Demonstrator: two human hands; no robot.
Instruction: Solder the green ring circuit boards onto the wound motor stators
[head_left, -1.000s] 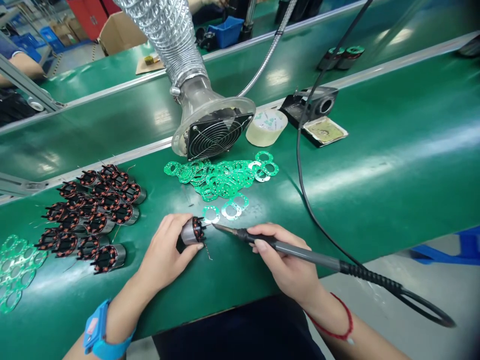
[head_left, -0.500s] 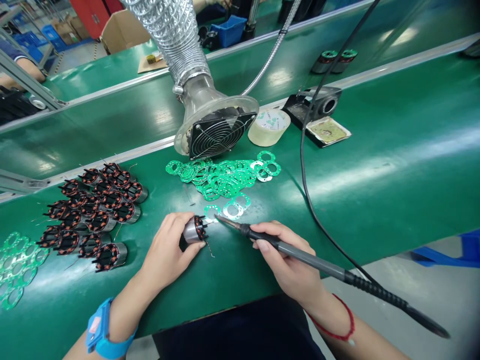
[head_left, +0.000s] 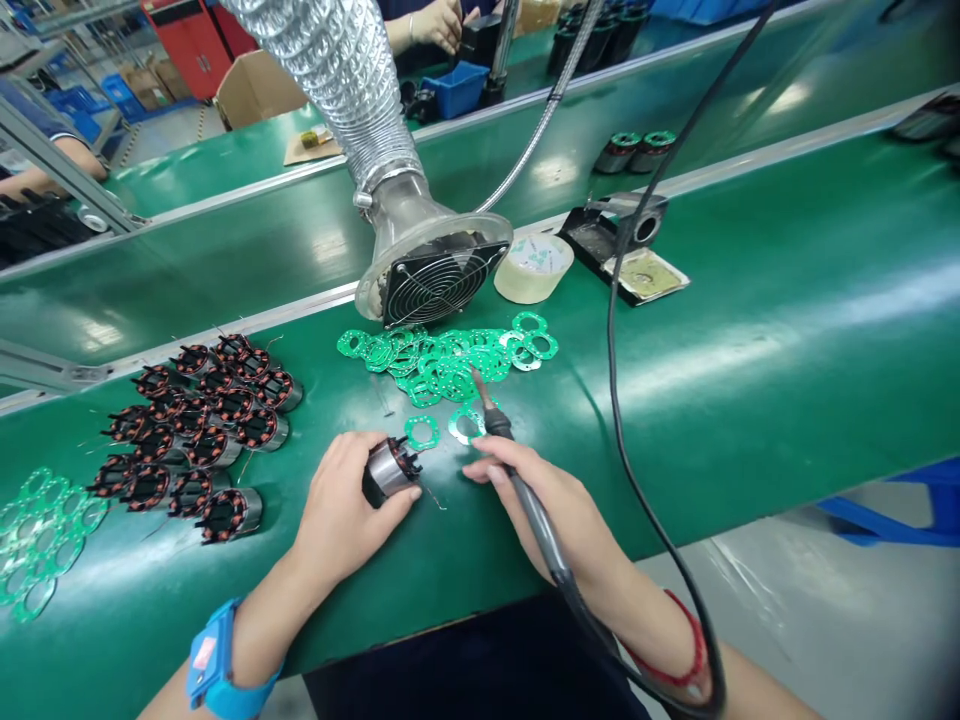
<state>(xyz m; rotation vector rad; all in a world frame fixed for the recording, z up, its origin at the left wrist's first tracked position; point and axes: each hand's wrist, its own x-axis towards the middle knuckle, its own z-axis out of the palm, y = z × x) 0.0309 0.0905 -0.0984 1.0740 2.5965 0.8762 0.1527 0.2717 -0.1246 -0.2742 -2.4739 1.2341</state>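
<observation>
My left hand (head_left: 341, 510) is closed round a motor stator (head_left: 390, 468) lying on its side, its copper-wound end facing right and a thin wire sticking out. In my right hand (head_left: 559, 505) is a soldering iron (head_left: 531, 500), its tip pointing up and away over the near edge of a pile of green ring-shaped circuit boards (head_left: 450, 375). The fingertips of that hand are beside a loose ring board (head_left: 458, 430) with a pale face, partly hidden. Another green ring board (head_left: 411, 440) lies flat just beyond the stator.
Several stators (head_left: 217, 410) stand grouped at left, beside more ring boards (head_left: 37, 545). A fume extractor (head_left: 439, 280) hangs over the pile. Behind it are a tape roll (head_left: 532, 270) and an iron stand (head_left: 637, 250). The iron's cable (head_left: 613, 370) loops at right. Another person's hand (head_left: 439, 25) shows beyond.
The soldering iron has swung from pointing left near the stator to pointing away, and my right fingers have moved to the pale ring board. My left hand still holds the stator.
</observation>
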